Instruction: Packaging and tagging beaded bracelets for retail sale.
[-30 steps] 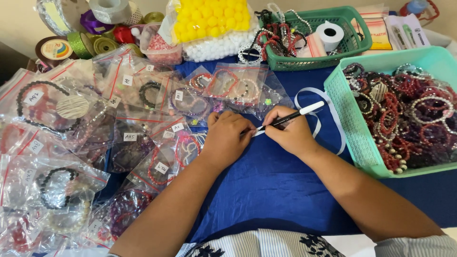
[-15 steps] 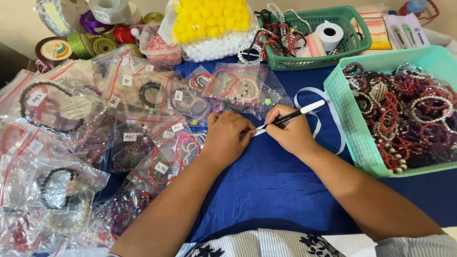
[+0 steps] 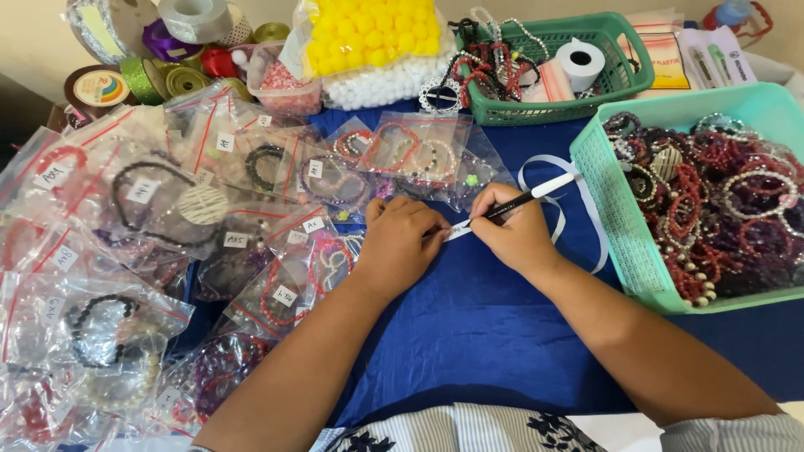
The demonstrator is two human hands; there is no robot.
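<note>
The left hand [image 3: 402, 243] pins a white label strip [image 3: 459, 230] while the right hand [image 3: 512, 234] grips a pen [image 3: 523, 197]; a loose strip could slide, smearing ink.

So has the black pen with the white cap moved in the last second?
No. The black pen with the white cap sits in the right hand, equally far from the turquoise plastic basket.
</note>
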